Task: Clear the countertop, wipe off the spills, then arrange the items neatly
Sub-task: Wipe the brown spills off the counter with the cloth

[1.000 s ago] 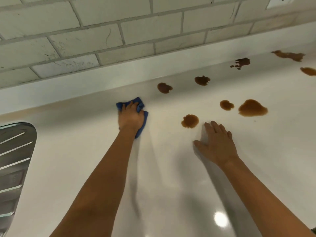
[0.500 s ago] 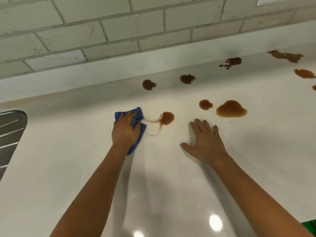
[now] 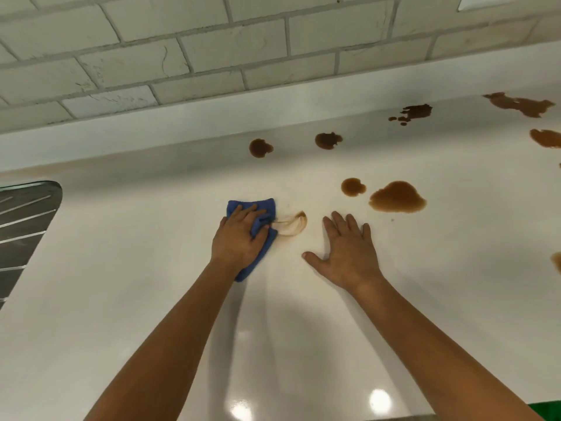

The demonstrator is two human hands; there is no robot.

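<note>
Cloth: blue cloth (image 3: pixel 258 226) lies bunched on the white countertop (image 3: pixel 121 299), well right of the sink drainer (image 3: pixel 24 232).
Left hand: left hand (image 3: pixel 239 238) presses down on the cloth, fingers curled over its folds and gripping it; cloth edges show above the fingertips and below the wrist.
Smear: pale brown smear (image 3: pixel 291 224) touches the cloth's right edge, thin and streaked.
Right hand: right hand (image 3: pixel 346 253) lies flat on the countertop just right of the smear, fingers straight and spread, holding nothing.
Spills: large brown puddle (image 3: pixel 397 197) and a small round spot (image 3: pixel 353 186) sit beyond the right hand; further blots lie nearer the tiled wall (image 3: pixel 212 50), up and right of the cloth.
Drainer: ribbed metal, at the left edge of view.
</note>
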